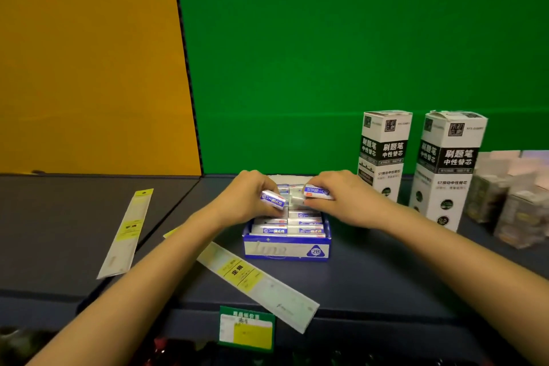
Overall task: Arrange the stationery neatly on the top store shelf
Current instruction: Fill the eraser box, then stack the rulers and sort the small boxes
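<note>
Eraser box [286, 249] rear hidden behind hands [246, 192] [338, 192], each gripping an eraser [272, 200] [316, 192]

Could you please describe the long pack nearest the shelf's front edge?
On the grey shelf, in front of the blue cardboard eraser box, a long clear plastic pack with a yellow label lies diagonally. Unlike its twin farther left, it overhangs the front edge.

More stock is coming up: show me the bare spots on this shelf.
Bare shelf left of the left ruler; another patch before the eraser box, right of the front ruler. Crowded at right: refill boxes and clear packs.
</note>
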Demonstrator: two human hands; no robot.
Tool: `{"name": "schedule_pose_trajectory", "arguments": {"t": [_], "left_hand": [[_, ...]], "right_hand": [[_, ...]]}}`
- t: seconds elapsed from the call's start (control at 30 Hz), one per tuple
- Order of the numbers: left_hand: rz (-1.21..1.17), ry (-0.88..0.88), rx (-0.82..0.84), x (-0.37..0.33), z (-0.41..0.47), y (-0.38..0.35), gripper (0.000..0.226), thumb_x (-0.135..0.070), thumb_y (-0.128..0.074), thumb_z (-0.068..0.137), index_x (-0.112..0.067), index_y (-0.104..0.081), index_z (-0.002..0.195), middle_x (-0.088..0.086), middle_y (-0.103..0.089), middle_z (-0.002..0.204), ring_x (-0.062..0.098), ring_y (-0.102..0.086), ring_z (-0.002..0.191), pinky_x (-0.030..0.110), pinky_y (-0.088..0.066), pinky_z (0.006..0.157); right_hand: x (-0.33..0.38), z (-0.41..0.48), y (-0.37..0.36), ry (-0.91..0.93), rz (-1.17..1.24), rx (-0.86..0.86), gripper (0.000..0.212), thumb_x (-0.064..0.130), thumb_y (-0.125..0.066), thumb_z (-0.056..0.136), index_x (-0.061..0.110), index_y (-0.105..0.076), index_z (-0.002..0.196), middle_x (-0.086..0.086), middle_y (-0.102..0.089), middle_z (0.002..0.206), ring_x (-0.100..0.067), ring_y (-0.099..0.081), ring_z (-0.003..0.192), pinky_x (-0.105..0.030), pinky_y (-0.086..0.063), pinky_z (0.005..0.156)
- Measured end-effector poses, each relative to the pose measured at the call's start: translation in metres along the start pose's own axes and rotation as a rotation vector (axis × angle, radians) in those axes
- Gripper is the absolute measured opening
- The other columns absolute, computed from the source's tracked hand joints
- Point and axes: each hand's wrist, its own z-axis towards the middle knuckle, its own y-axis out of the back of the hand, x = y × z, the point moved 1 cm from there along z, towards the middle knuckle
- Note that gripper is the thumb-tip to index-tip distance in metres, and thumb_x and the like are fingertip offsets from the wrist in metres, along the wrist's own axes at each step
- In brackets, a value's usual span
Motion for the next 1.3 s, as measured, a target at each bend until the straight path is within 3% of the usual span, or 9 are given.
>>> {"name": "schedule_pose_trajectory", "arguments": {"t": [0.17,0.5,0.67,0.8,0.93,1.03,1.13,1.3], "left_hand": [[0.037,-0.065,-0.027,0.004,-0.005,-0.001,0.020,-0.028,-0.072,0.076,-0.010,-0.071,0.083,0.001,-0.064,0.085,0.014,-0.060,0.075,0.028,-0.046,0.062],[0.053,-0.088,-0.017,0.009,-0.013,-0.003,0.024,-0.026,-0.066,0.082,-0.004,-0.070,0.090,0.008,-0.068,0.095,0.019,-0.061,0.082,0.040,-0.049,0.073],[-0.031,-0.036,-0.180,0.015,-0.016,0.005,0.024,-0.027,-0.062,0.085,-0.004,-0.064,0.081,0.011,-0.066,0.085,0.023,-0.060,0.077,0.033,-0.043,0.063],[0.034,0.008,-0.086,0.018,-0.019,0.010,0.025,-0.034,-0.055,0.089,-0.010,-0.059,0.083,0.006,-0.066,0.082,0.014,-0.055,0.065,0.026,-0.037,0.055],[-0.032,0.053,0.076,0.017,-0.026,0.013,0.021,-0.031,-0.039,0.096,-0.011,-0.047,0.098,0.002,-0.060,0.100,0.016,-0.055,0.085,0.029,-0.043,0.069],[-0.058,0.020,0.128,0.013,-0.030,0.015,0.024,-0.027,-0.028,0.099,-0.009,-0.041,0.108,0.002,-0.055,0.115,0.017,-0.053,0.102,0.022,-0.043,0.075],[0.001,-0.033,0.141,0.013,-0.030,0.014,0.025,-0.028,-0.032,0.098,-0.010,-0.043,0.111,0.003,-0.055,0.115,0.015,-0.051,0.099,0.018,-0.040,0.072],[0.157,-0.122,0.076,0.015,-0.029,0.013,0.027,-0.034,-0.048,0.092,-0.017,-0.056,0.112,-0.001,-0.059,0.112,0.013,-0.049,0.101,0.031,-0.043,0.088]], "right_hand": [[0.006,-0.001,-0.005,-0.043,-0.017,-0.009,0.031,0.038,-0.055,0.088,0.017,-0.064,0.109,-0.004,-0.064,0.113,-0.020,-0.058,0.099,-0.027,-0.037,0.071],[0.014,-0.002,-0.015,-0.063,-0.095,0.010,0.030,0.037,-0.057,0.086,0.017,-0.065,0.107,-0.005,-0.058,0.118,-0.027,-0.054,0.109,-0.040,-0.044,0.089],[0.015,-0.003,-0.013,-0.055,-0.086,-0.038,0.029,0.036,-0.057,0.087,0.020,-0.066,0.109,-0.002,-0.059,0.119,-0.025,-0.055,0.109,-0.038,-0.045,0.090],[0.015,-0.004,-0.013,-0.019,-0.113,-0.018,0.035,0.038,-0.053,0.089,0.019,-0.061,0.118,0.000,-0.060,0.122,-0.022,-0.055,0.110,-0.036,-0.041,0.090],[0.014,-0.004,-0.010,-0.004,-0.152,0.021,0.035,0.039,-0.051,0.091,0.019,-0.060,0.117,0.000,-0.060,0.122,-0.021,-0.055,0.110,-0.033,-0.039,0.089],[0.010,-0.004,-0.006,-0.034,-0.048,0.022,0.028,0.037,-0.055,0.088,0.018,-0.058,0.109,-0.002,-0.062,0.116,-0.022,-0.057,0.104,-0.034,-0.041,0.084],[0.010,-0.006,-0.004,-0.077,0.101,0.091,0.026,0.042,-0.051,0.089,0.019,-0.050,0.102,-0.001,-0.061,0.109,-0.017,-0.056,0.096,-0.029,-0.040,0.075],[0.013,-0.008,-0.007,-0.070,0.169,0.175,0.013,0.031,-0.038,0.096,0.019,-0.044,0.097,0.000,-0.055,0.101,-0.016,-0.052,0.091,-0.033,-0.040,0.078]]}}
